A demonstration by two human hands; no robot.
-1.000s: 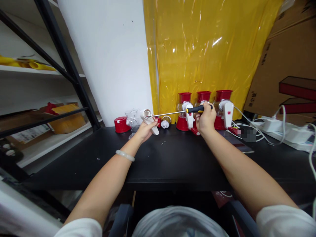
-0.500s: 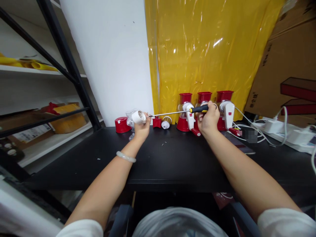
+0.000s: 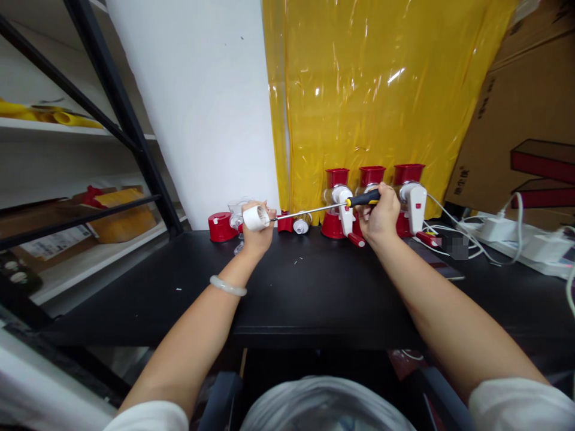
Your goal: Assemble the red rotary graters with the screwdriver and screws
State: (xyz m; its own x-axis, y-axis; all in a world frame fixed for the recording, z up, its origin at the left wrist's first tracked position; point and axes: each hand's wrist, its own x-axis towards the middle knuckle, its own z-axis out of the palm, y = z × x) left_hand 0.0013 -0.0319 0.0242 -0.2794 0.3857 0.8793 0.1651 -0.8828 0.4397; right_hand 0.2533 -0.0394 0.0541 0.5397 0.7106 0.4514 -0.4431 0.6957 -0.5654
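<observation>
My left hand (image 3: 257,240) is closed around a white cylindrical plastic part (image 3: 255,218), its hollow end tilted to the right. In my right hand (image 3: 381,216) is a screwdriver (image 3: 364,198) with a black and yellow handle. Its long metal shaft runs left, and the tip meets or nearly meets the white part's right edge; contact is too small to tell. Behind the left hand are a red round plastic base (image 3: 223,227) and a clear plastic piece (image 3: 236,209), partly hidden. Beneath the shaft lie a small red part (image 3: 284,222) and a drum with a white end (image 3: 302,222).
Red and white hand-crank graters (image 3: 338,203) stand at the back of the black table (image 3: 287,299). To the right are a power strip (image 3: 539,251) with white cables and a flat dark device (image 3: 438,264). A black-framed shelf (image 3: 117,102) is at left, a large cardboard box (image 3: 521,120) at right.
The white part has turned in my left hand and shifted slightly right and down. The screwdriver's tip has dropped a little with it, while my right hand stays nearly in place.
</observation>
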